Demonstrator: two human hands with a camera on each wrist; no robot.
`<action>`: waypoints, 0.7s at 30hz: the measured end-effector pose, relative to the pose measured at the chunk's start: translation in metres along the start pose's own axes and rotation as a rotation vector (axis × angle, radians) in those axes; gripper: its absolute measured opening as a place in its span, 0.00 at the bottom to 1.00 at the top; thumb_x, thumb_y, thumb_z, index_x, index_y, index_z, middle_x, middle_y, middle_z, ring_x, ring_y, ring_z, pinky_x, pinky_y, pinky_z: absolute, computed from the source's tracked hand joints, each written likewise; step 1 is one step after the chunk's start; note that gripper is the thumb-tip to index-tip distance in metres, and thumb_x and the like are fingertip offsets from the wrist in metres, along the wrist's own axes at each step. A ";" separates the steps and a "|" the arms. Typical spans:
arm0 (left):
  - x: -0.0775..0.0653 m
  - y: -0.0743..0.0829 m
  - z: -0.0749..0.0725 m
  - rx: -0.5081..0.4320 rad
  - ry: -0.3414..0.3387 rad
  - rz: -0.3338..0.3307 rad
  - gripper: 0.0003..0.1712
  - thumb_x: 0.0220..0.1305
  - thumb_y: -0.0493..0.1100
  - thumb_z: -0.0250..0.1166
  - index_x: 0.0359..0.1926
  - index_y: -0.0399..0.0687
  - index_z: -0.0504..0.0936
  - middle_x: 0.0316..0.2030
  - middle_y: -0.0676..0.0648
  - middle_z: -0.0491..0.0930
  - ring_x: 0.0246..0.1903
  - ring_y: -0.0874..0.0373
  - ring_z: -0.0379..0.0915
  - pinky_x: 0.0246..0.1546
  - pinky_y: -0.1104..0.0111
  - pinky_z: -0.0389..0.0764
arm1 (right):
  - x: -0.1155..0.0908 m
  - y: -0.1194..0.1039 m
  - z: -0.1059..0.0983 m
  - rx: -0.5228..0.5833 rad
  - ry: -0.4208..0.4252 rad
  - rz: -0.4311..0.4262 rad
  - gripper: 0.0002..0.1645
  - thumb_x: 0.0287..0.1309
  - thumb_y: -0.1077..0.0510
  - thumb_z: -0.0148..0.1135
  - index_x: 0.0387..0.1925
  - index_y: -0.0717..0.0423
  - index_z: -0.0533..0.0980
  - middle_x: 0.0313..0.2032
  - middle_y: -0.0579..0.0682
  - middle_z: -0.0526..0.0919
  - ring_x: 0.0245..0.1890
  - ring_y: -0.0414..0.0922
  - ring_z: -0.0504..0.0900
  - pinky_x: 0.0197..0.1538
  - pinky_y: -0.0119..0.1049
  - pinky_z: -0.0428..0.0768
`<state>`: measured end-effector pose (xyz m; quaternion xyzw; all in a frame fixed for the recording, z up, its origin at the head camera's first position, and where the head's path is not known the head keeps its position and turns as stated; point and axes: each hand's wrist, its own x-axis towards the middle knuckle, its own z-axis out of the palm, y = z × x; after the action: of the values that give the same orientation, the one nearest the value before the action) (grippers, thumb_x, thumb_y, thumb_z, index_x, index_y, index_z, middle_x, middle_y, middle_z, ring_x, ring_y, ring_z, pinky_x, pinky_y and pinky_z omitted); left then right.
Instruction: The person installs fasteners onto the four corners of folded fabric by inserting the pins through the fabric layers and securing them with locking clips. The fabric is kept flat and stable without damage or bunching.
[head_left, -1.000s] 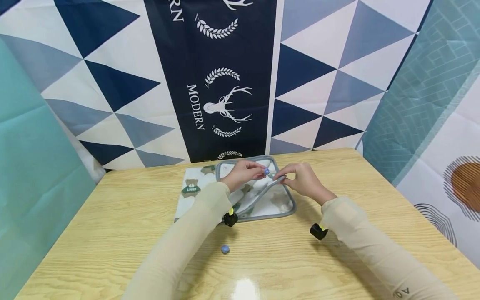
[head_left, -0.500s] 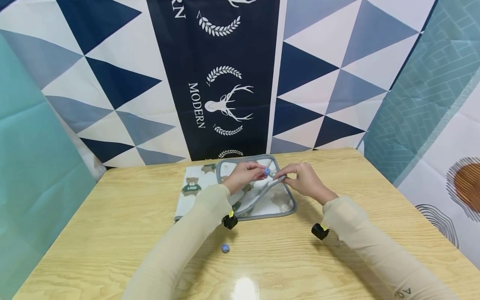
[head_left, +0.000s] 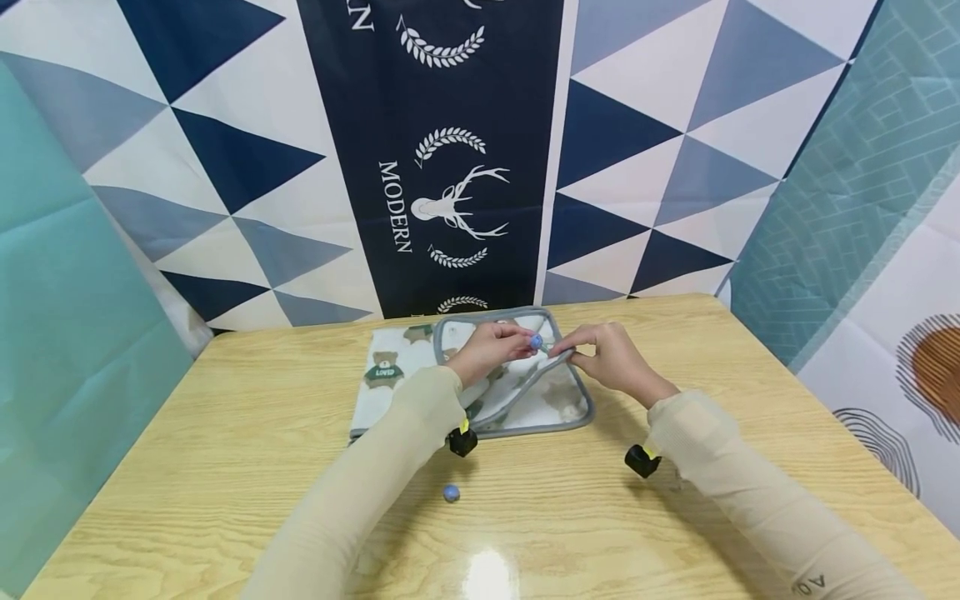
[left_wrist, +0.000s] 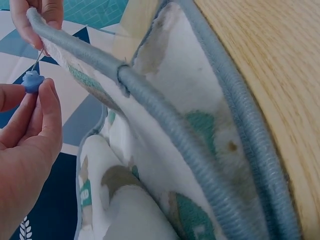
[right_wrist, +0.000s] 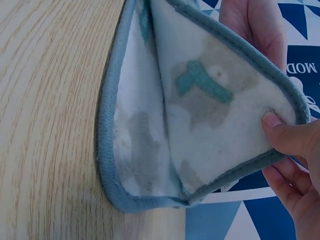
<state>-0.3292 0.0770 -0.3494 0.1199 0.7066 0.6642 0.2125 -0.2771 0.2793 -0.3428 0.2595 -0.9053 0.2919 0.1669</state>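
Note:
A white blanket (head_left: 564, 398) with bear prints and grey-blue edging lies folded at the back of the table. My right hand (head_left: 613, 360) pinches a raised corner of it between thumb and fingers, with the thumb (right_wrist: 287, 134) on the printed face. Close on the left, my left hand (head_left: 487, 350) pinches a small blue-headed pin (left_wrist: 33, 81) between thumb and fingertips. Its thin metal shaft (left_wrist: 38, 59) points up at the edging by the right fingers. Whether the tip enters the cloth I cannot tell. The pin is hidden from the right wrist view.
A second small blue piece (head_left: 451, 493) lies on the wooden table (head_left: 225, 467), nearer the front. Patterned cloth hangings (head_left: 465, 167) rise behind the table's back edge, and others stand at both sides. A black wrist camera (head_left: 462, 442) sits low beside the left sleeve.
Both hands keep almost the same place and grip. The blue head of the pin has turned slightly, and the head view has shifted a little.

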 end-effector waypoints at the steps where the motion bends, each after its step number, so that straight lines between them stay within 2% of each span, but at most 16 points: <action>1: 0.000 0.000 0.000 0.001 0.001 -0.002 0.16 0.67 0.35 0.58 0.53 0.30 0.79 0.52 0.35 0.80 0.32 0.67 0.79 0.49 0.72 0.82 | 0.000 0.000 0.000 -0.002 0.001 0.001 0.14 0.47 0.73 0.68 0.34 0.54 0.87 0.36 0.54 0.89 0.41 0.52 0.87 0.42 0.47 0.84; 10: -0.001 -0.003 0.001 0.020 0.004 0.013 0.16 0.66 0.34 0.59 0.52 0.29 0.79 0.50 0.37 0.80 0.33 0.66 0.80 0.49 0.71 0.83 | -0.002 0.001 0.000 0.014 -0.012 0.002 0.15 0.48 0.73 0.68 0.34 0.53 0.87 0.36 0.54 0.89 0.42 0.53 0.87 0.46 0.50 0.83; 12: -0.002 -0.003 0.001 0.045 0.006 0.019 0.16 0.66 0.35 0.60 0.52 0.30 0.80 0.50 0.38 0.80 0.35 0.64 0.81 0.50 0.70 0.82 | -0.002 0.001 0.000 0.013 -0.016 0.002 0.15 0.48 0.73 0.67 0.34 0.53 0.87 0.36 0.54 0.89 0.43 0.53 0.87 0.47 0.51 0.83; 18: -0.004 -0.001 0.000 0.201 0.019 0.066 0.15 0.66 0.38 0.61 0.51 0.36 0.81 0.49 0.38 0.83 0.46 0.54 0.84 0.54 0.65 0.81 | -0.003 0.001 0.000 0.022 -0.026 0.007 0.15 0.48 0.73 0.67 0.34 0.53 0.87 0.35 0.53 0.89 0.43 0.52 0.87 0.47 0.50 0.83; 21: -0.004 -0.001 0.000 0.204 0.017 0.079 0.15 0.66 0.38 0.61 0.51 0.36 0.81 0.49 0.37 0.83 0.48 0.51 0.83 0.55 0.62 0.80 | -0.003 0.000 -0.001 0.021 -0.029 0.017 0.15 0.48 0.73 0.67 0.34 0.52 0.87 0.36 0.53 0.89 0.43 0.51 0.87 0.45 0.47 0.83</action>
<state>-0.3256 0.0753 -0.3495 0.1629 0.7672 0.5976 0.1667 -0.2745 0.2810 -0.3437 0.2579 -0.9067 0.2991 0.1484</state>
